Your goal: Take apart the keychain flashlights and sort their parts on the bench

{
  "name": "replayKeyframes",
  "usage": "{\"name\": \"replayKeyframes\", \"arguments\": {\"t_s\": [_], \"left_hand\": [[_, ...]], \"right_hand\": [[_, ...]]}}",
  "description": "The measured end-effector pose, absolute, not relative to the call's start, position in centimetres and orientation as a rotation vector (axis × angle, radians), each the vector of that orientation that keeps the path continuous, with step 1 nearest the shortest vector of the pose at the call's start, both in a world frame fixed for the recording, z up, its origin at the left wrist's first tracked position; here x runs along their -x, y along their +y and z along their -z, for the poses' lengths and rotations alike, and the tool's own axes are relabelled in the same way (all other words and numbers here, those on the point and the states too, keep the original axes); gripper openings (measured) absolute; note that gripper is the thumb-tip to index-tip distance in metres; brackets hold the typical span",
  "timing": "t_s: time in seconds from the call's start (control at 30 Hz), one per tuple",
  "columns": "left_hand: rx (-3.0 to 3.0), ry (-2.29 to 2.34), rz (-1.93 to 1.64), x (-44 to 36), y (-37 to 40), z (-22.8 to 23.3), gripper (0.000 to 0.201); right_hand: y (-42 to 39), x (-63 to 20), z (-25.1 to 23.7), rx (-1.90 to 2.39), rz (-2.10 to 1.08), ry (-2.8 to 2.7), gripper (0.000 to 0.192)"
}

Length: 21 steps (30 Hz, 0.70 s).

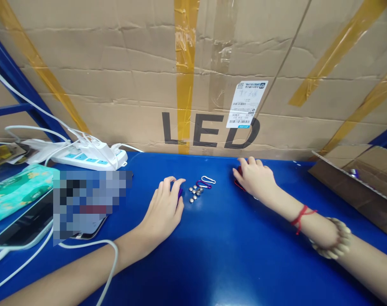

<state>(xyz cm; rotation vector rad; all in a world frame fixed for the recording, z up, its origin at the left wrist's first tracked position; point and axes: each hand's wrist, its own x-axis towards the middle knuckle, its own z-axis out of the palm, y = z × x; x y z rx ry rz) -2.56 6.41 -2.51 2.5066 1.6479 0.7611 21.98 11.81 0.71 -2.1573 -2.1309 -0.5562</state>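
My left hand (164, 207) is closed with thumb and fingers around a purple carabiner (180, 194), mostly hidden by the hand. Just right of it lies a small cluster of round silver metal beads (194, 195). Behind the beads rest a silver carabiner (209, 180) and another purple carabiner (203, 185), close together on the blue table (212, 255). Farther right, my right hand (256, 176) has its fingers curled over red carabiners (239, 185); their number is hidden under the palm.
A large cardboard box (132, 85) marked LED walls off the back. On the left are a white power strip (85, 160), a green tissue pack (21, 191), phones (24, 225) and a white cable (113, 255) crossing my left forearm. An open cardboard tray (349, 191) stands at right.
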Motion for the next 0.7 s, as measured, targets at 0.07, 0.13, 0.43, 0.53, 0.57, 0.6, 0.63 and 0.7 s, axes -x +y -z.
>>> {"name": "replayKeyframes", "arguments": {"t_s": [0.07, 0.13, 0.43, 0.53, 0.57, 0.6, 0.63, 0.7], "left_hand": [[-2.485, 1.576, -0.808, 2.7, 6.5, 2.6, 0.037], [-2.459, 1.534, -0.832, 2.8, 6.6, 2.6, 0.036], [-2.437, 1.478, -0.919, 2.8, 6.6, 2.6, 0.033], [-2.415, 1.513, -0.936, 2.7, 6.5, 2.5, 0.031], [-2.399, 1.526, -0.941, 2.6, 6.5, 2.5, 0.032], [-2.386, 1.532, -0.949, 2.6, 6.4, 2.4, 0.033], [-2.379, 1.532, -0.962, 2.6, 6.4, 2.3, 0.034], [-2.397, 1.522, -1.003, 2.5, 6.2, 2.1, 0.037]], "right_hand": [[11.9, -22.3, -0.9, 2.237, 0.497, -2.14, 0.031], [11.8, -22.2, -0.9, 2.27, 0.449, -2.172, 0.029], [11.3, -21.6, -0.8, 2.171, 0.399, -2.258, 0.031], [11.1, -21.2, -1.2, 2.089, 0.385, -2.245, 0.033], [11.0, -21.0, -1.3, 2.044, 0.375, -2.264, 0.034], [10.8, -20.8, -1.5, 1.976, 0.349, -2.289, 0.035], [10.6, -20.5, -1.7, 1.875, 0.295, -2.311, 0.035], [10.0, -19.8, -2.0, 1.583, 0.108, -2.325, 0.036]]}}
